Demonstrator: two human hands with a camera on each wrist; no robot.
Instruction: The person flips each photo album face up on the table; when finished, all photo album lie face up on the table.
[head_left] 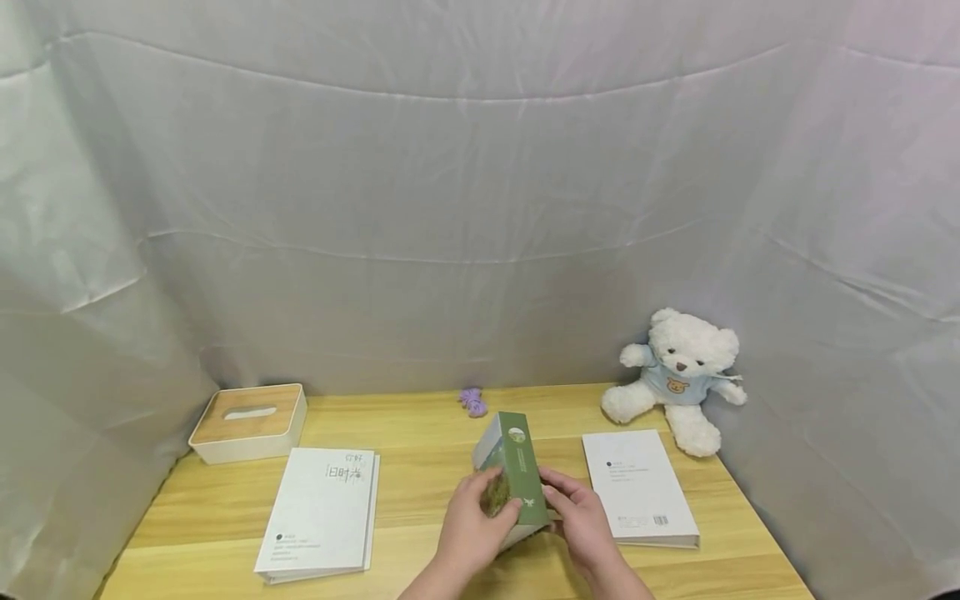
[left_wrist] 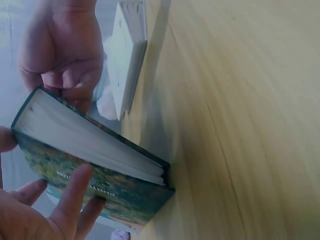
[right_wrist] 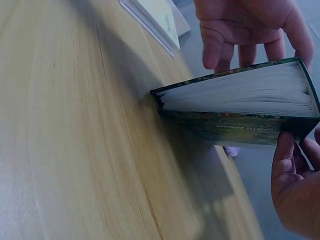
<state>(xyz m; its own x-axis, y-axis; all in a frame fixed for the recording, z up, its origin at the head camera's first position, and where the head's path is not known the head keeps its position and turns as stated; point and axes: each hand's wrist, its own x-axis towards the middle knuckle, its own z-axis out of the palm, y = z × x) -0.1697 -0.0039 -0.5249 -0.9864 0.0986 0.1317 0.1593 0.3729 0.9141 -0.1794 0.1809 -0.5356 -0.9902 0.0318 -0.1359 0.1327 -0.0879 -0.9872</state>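
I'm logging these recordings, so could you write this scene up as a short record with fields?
Surface: wooden table
Held thing: green book, spine up
Left hand: left hand holds the book's left side
Right hand: right hand holds its right side
Left area: left white book, lying flat; tissue box behind it
Right area: right white book, lying flat; teddy bear in blue shirt, sitting behind it
Back edge: small purple object, exact kind unclear

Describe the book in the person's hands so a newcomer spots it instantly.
On the yellow wood-grain table, look between the left white rectangular book and the right white rectangular book. There, the left hand and right hand hold a thick green-spined hardcover book with picture-printed covers. Its green spine faces up, while both white books lie flat.
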